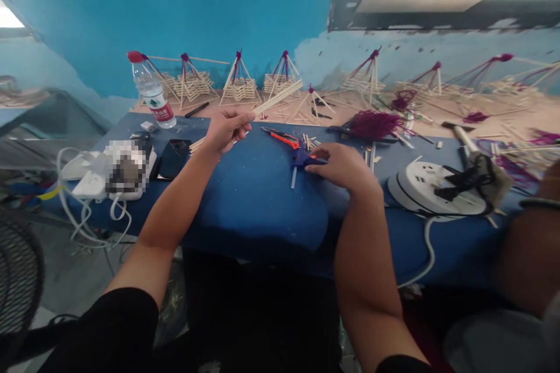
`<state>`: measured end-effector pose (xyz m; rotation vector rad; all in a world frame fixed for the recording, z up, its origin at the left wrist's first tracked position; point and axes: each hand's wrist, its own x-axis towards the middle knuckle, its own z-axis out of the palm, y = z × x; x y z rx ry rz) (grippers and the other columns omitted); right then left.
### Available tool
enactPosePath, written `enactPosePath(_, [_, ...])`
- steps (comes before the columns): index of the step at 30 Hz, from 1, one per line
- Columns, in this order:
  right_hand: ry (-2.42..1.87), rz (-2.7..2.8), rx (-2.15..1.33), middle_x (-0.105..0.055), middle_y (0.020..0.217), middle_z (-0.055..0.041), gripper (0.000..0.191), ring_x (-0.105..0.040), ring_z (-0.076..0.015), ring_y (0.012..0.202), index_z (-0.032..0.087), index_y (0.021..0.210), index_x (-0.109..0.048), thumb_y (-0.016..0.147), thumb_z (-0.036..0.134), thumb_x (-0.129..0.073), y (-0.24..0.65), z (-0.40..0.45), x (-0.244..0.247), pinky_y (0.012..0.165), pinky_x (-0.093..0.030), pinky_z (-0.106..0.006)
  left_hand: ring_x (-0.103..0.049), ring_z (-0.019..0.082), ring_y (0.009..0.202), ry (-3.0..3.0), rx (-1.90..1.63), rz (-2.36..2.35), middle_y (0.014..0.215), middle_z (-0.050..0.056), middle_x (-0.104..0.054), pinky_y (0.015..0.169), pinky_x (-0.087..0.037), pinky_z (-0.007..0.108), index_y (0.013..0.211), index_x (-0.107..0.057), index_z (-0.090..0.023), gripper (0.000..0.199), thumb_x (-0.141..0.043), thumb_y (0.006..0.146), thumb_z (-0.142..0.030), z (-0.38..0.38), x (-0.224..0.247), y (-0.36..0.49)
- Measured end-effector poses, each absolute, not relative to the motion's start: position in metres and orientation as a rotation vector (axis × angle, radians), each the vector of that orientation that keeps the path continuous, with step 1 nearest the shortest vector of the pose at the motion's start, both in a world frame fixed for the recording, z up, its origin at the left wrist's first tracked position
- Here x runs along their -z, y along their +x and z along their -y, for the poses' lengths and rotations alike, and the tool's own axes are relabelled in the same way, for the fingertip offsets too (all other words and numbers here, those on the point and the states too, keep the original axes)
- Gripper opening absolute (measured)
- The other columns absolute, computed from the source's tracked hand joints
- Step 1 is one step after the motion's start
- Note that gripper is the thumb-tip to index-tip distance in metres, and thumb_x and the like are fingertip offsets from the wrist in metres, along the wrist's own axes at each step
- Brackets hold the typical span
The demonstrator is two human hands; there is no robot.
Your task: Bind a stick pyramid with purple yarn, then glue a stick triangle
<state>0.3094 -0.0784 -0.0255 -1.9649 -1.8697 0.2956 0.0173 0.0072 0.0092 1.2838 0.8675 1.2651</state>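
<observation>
A small bundle of thin wooden sticks [280,97] is pinched in my left hand [230,129], pointing up and to the right above the table. My right hand [339,164] curls its thumb and fingers round a dark blue hot glue gun [301,158], which is low at the blue tabletop. A translucent glue stick [293,178] pokes out of it toward me. Just beyond lies an orange cutter knife [283,138]. Short cut stick pieces [310,141] are scattered beside the glue gun. More sticks [196,144] lie partly hidden behind my left wrist.
Several stick frames with purple tops, such as one frame [238,78], line the wall. A water bottle [153,93], phone [174,158] and power strip [90,183] are left. Purple yarn [374,124], a hammer [464,143] and a white cable reel [431,186] are right. Another person's arm [529,239] is at far right.
</observation>
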Motion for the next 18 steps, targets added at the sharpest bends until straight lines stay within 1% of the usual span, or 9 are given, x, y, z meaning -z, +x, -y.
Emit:
enactPosePath(1, [-2.006, 1.893, -0.283, -0.084, 0.118, -0.0093, 0.036, -0.077, -0.0335, 0.109, 0.024, 0.111, -0.083, 0.077, 0.031, -0.088, 0.31, 0.082, 0.03, 0.092, -0.055, -0.042, -0.051, 0.002, 0.036, 1.294, -1.266, -0.87, 0.051, -0.003, -0.065, 0.038, -0.032, 0.014, 0.06, -0.068, -0.014, 0.03, -0.088, 0.083, -0.016, -0.008, -0.009, 0.017])
enactPosePath(3, [-2.069, 1.888, -0.246, -0.084, 0.124, -0.0115, 0.039, -0.077, -0.036, 0.115, 0.023, 0.118, -0.083, 0.08, 0.027, -0.085, 0.309, 0.086, 0.035, 0.096, -0.057, -0.044, -0.051, 0.002, 0.036, 1.313, -1.27, -0.874, 0.052, -0.002, -0.066, 0.038, -0.032, 0.015, 0.06, -0.067, -0.014, 0.03, -0.088, 0.082, -0.017, -0.009, -0.008, 0.017])
enactPosePath(8, [-2.042, 1.837, -0.219, -0.085, 0.123, -0.0122, 0.035, -0.077, -0.037, 0.122, 0.023, 0.122, -0.085, 0.088, 0.021, -0.075, 0.308, 0.093, 0.035, 0.106, -0.057, -0.048, -0.05, 0.004, 0.036, 1.326, -1.28, -0.853, 0.051, -0.002, -0.065, 0.036, -0.032, 0.016, 0.059, -0.067, -0.015, 0.029, -0.088, 0.078, -0.018, -0.012, -0.006, 0.016])
enactPosePath(11, [-1.957, 1.786, -0.196, -0.087, 0.119, -0.0098, 0.035, -0.078, -0.0361, 0.119, 0.025, 0.119, -0.087, 0.086, 0.021, -0.077, 0.313, 0.1, 0.034, 0.107, -0.057, -0.049, -0.051, 0.004, 0.036, 1.337, -1.278, -0.852, 0.051, -0.002, -0.065, 0.036, -0.032, 0.016, 0.058, -0.068, -0.015, 0.029, -0.089, 0.077, -0.019, -0.013, -0.004, 0.016])
enactPosePath(14, [-1.924, 1.682, -0.176, -0.087, 0.11, -0.0097, 0.035, -0.08, -0.0357, 0.11, 0.024, 0.117, -0.088, 0.083, 0.022, -0.079, 0.322, 0.104, 0.037, 0.104, -0.058, -0.05, -0.051, 0.004, 0.035, 1.347, -1.279, -0.838, 0.05, -0.001, -0.065, 0.035, -0.032, 0.015, 0.057, -0.069, -0.015, 0.027, -0.088, 0.076, -0.019, -0.013, -0.004, 0.016])
enactPosePath(16, [-1.898, 1.584, -0.142, -0.087, 0.11, -0.0107, 0.036, -0.08, -0.0355, 0.107, 0.022, 0.117, -0.088, 0.082, 0.024, -0.08, 0.328, 0.106, 0.039, 0.103, -0.059, -0.05, -0.051, 0.004, 0.035, 1.355, -1.277, -0.826, 0.05, -0.001, -0.065, 0.035, -0.032, 0.015, 0.057, -0.069, -0.015, 0.026, -0.088, 0.075, -0.02, -0.013, -0.003, 0.016])
enactPosePath(18, [-1.875, 1.501, -0.099, -0.087, 0.114, -0.0119, 0.036, -0.08, -0.0358, 0.109, 0.021, 0.117, -0.088, 0.082, 0.025, -0.079, 0.331, 0.107, 0.04, 0.105, -0.058, -0.05, -0.051, 0.004, 0.036, 1.37, -1.266, -0.833, 0.049, -0.001, -0.065, 0.035, -0.032, 0.015, 0.056, -0.069, -0.015, 0.027, -0.09, 0.073, -0.022, -0.012, -0.004, 0.016])
